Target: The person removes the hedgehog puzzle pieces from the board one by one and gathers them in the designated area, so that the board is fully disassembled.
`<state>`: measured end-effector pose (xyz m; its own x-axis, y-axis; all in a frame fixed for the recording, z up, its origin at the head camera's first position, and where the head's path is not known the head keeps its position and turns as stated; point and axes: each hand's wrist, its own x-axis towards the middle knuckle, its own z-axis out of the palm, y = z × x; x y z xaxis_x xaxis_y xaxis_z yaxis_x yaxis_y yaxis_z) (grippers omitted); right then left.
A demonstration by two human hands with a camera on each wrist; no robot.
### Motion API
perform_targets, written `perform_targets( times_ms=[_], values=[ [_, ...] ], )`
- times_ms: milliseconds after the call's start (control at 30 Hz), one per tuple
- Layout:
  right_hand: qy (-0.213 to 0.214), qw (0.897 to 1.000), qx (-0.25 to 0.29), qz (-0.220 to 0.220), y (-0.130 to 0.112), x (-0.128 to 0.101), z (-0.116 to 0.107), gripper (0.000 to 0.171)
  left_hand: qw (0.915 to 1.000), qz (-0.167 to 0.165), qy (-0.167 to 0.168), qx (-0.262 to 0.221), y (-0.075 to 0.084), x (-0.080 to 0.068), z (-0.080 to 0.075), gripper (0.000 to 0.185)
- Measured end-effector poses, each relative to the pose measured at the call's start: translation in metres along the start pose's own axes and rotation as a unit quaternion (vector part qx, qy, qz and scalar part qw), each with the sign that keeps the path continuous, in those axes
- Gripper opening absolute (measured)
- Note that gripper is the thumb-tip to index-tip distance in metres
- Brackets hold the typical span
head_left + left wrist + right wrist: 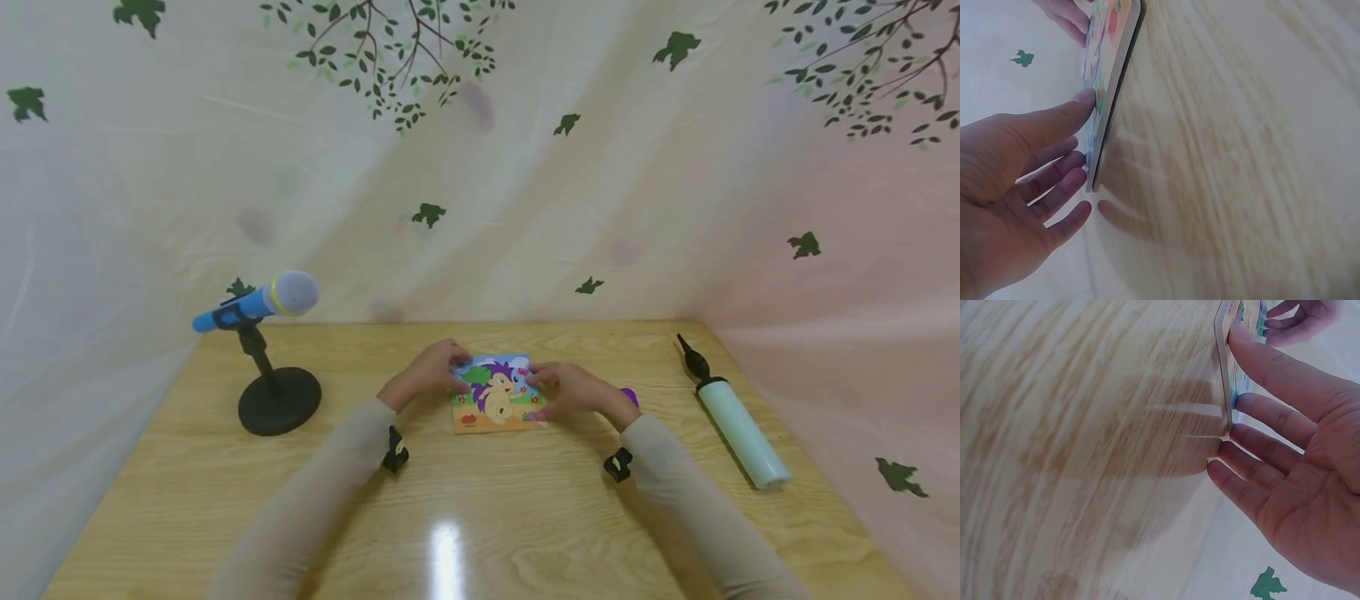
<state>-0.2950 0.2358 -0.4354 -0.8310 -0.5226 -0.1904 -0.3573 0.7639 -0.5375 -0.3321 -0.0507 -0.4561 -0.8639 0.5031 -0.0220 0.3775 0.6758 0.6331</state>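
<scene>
We see a wooden picture puzzle board with a purple-maned cartoon animal lying flat near the middle of the light wood table, and both hands are on it: the left hand at its left edge and the right hand at its right edge. From the wrist views, the left hand's fingers are straight and slightly spread, fingertips touching the board's edge, and the right hand's fingers lie the same way, gripping nothing. We also see a blue toy microphone on a black stand to the left, a pale green hand pump to the right, and a small purple object just behind the right wrist.
</scene>
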Motion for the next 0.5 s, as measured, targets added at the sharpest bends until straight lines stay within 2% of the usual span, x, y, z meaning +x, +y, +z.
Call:
perform_targets(
  times_ms=[233, 367, 500],
  values=[
    [0.002, 1.000, -0.010, -0.014, -0.0004, 0.0015, -0.0009, 0.063, 0.9997, 0.013, -0.009, 0.018, -0.0019, 0.0056, -0.0007, 0.056],
    [0.003, 1.000, 0.000, -0.004, -0.0007, 0.0014, -0.0012, 0.064, 0.9991, 0.021, -0.012, 0.035, -0.0006, 0.0083, -0.0012, 0.058],
    [0.004, 1.000, 0.012, 0.002, -0.0007, 0.0007, 0.0005, 0.064, 0.9988, 0.012, -0.013, 0.045, 0.0015, 0.0093, -0.0009, 0.059]
  ],
)
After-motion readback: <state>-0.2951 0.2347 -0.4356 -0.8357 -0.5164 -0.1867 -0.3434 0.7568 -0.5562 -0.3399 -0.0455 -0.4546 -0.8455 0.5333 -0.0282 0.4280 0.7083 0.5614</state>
